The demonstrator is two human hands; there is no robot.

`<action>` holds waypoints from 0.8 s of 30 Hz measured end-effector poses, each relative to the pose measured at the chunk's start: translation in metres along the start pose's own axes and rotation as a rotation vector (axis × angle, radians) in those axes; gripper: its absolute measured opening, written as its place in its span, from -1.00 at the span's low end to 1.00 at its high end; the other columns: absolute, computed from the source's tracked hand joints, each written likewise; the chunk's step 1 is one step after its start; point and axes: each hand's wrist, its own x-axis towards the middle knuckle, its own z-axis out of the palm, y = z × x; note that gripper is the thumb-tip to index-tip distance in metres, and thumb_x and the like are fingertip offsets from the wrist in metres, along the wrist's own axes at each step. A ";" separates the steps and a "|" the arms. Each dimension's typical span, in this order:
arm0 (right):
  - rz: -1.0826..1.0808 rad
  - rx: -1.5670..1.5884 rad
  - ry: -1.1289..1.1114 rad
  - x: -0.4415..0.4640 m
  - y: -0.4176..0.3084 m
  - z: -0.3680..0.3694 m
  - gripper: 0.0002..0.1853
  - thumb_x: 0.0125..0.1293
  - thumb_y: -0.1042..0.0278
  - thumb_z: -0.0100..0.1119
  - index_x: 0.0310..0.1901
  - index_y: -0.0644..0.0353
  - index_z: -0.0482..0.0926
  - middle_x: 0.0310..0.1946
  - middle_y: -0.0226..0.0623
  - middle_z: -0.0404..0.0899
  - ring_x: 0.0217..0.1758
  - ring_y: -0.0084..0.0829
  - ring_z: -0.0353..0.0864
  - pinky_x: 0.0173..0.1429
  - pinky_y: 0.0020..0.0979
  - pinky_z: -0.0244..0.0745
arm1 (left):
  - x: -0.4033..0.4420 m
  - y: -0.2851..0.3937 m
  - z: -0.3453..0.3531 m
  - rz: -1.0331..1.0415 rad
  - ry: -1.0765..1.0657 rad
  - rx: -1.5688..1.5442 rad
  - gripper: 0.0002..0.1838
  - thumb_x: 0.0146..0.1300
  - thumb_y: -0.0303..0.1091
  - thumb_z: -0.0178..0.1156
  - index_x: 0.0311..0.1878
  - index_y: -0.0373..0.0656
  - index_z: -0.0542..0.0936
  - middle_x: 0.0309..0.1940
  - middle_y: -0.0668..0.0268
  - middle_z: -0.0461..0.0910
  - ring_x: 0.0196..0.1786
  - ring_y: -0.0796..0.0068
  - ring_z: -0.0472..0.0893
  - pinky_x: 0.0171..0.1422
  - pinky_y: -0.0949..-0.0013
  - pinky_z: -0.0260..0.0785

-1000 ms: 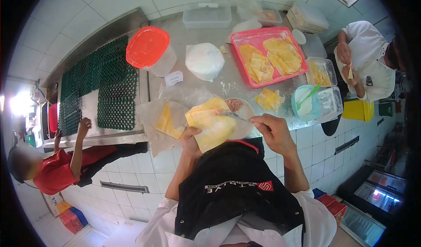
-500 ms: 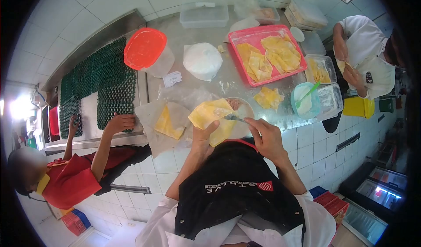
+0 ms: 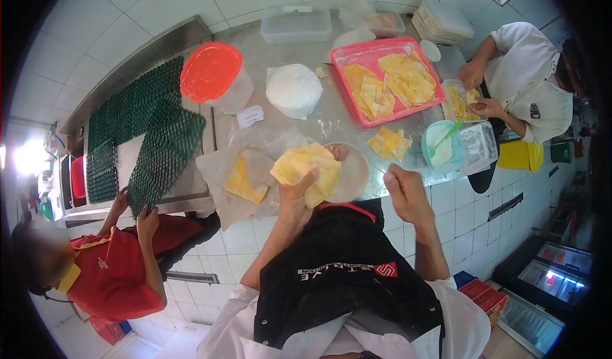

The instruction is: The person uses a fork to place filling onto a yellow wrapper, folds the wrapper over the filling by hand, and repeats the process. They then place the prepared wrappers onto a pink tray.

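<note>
My left hand (image 3: 295, 195) grips a folded yellow dough sheet (image 3: 310, 166), thumb on top, over the near left side of a plate (image 3: 352, 179). Pinkish minced filling (image 3: 336, 151) shows on the plate beside the sheet. My right hand (image 3: 408, 193) is raised to the right of the plate with its fingers curled; whatever it holds is hidden. Left of my left hand, another yellow sheet (image 3: 244, 180) lies on clear plastic wrap (image 3: 217, 168). A small stack of yellow pieces (image 3: 389, 143) rests on the steel table (image 3: 331, 120) beyond my right hand.
A pink tray (image 3: 357, 117) holds yellow sheets. Nearby are a turquoise bowl (image 3: 443, 161) with a green spoon, a white bundle (image 3: 294, 90) and a red-lidded tub (image 3: 211, 72). A person in red (image 3: 115, 270) lifts green matting (image 3: 167, 155); a co-worker in white (image 3: 529, 82) handles yellow pieces.
The sheet in my left hand has been folded over. My right hand has moved right, away from it. The person in red has lifted the mat; the co-worker's hands have moved to a container.
</note>
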 end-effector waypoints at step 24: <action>0.023 -0.289 0.503 0.130 0.069 -0.013 -0.78 0.48 0.22 0.15 -0.20 0.23 0.50 -0.37 -0.02 0.64 -0.26 0.14 0.64 -0.18 0.08 0.45 | 0.006 -0.001 -0.066 -0.005 0.071 -0.041 -0.41 0.28 -0.61 0.25 0.39 -0.23 0.40 0.20 0.15 0.58 0.21 0.18 0.65 0.24 0.09 0.61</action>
